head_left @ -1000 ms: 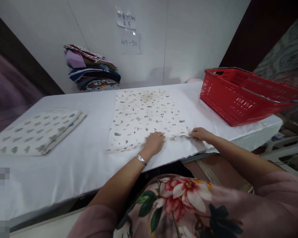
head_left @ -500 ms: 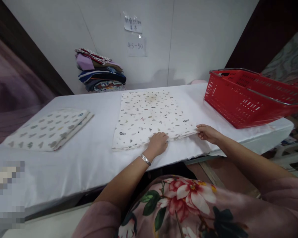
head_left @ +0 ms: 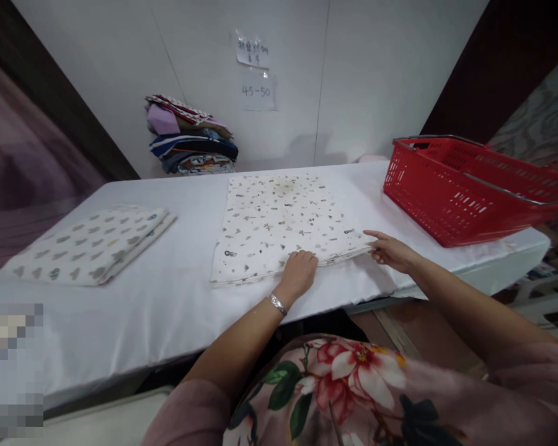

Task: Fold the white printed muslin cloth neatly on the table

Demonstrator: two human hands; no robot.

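Note:
A white cotton cloth with small printed figures lies folded in layers before me, its near edge towards my body. My left hand rests palm down over the near edge, fingers lying flat on the fabric. At the near right corner is my right hand, with one finger stretched out above the cloth and its other fingers touching the edge. A gap shows between those fingers. A brownish stain marks the cloth's far part.
A second folded cloth with grey cloud-like shapes lies at left on the white-covered table. A red plastic basket stands at right. Folded fabrics are stacked at the wall, left of a paper sign.
A finger of my right hand has lifted and straightened away from the cloth's corner. My left hand remains on the near edge. The whole view has shifted slightly.

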